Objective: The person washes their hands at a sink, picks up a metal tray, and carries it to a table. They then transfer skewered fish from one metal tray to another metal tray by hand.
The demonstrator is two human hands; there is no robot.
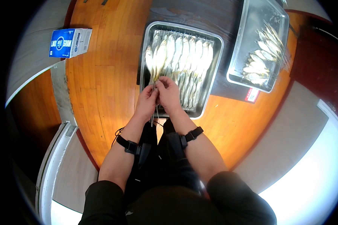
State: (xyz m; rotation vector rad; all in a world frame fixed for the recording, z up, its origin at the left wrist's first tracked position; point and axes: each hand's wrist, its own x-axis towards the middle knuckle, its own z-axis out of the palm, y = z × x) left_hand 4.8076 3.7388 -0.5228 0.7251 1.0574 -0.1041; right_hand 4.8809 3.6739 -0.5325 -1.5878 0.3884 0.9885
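Note:
Side by side in a metal tray lie several small silvery fish, heads away from me and tails towards me, with a further row below. Over the tray's left side, my left hand and my right hand meet with fingers pinched together. Both are closed at the tail end of the leftmost fish. Thin skewer-like sticks stick out below my fingers towards my lap. My fingertips cover the exact grip.
At the right, a second metal tray holds a loose heap of fish. Both trays stand on a dark low surface above the wooden floor. A blue and white carton is at the left. A red-and-white card lies near the second tray.

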